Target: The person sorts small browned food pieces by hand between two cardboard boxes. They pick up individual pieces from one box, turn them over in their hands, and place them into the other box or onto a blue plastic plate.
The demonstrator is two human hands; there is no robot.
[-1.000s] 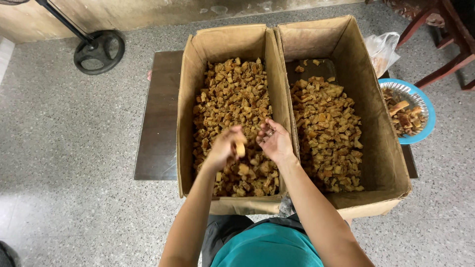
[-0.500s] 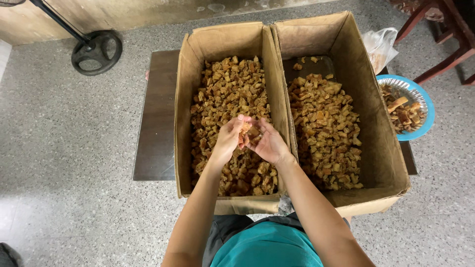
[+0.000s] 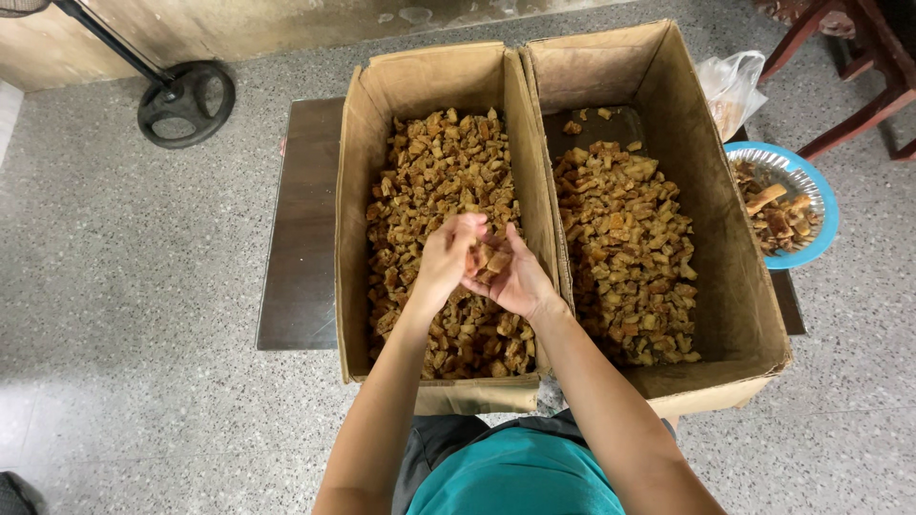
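Brown chunks (image 3: pixel 487 259) are sitting cupped between our left hand (image 3: pixel 445 259) and right hand (image 3: pixel 515 278). Both cardboard boxes (image 3: pixel 382 86) are holding plenty yet.

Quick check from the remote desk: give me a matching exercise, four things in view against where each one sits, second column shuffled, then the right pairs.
Things:
1. left cardboard box
2. right cardboard box
3. blue bowl
4. brown pieces between the left hand and right hand

Places:
A. far right, beside the boxes, holding larger brown scraps
B. held over the left box
C. filled nearly end to end with brown chunks
D. dark bare bottom showing at its far end

Pairs: 1-C, 2-D, 3-A, 4-B
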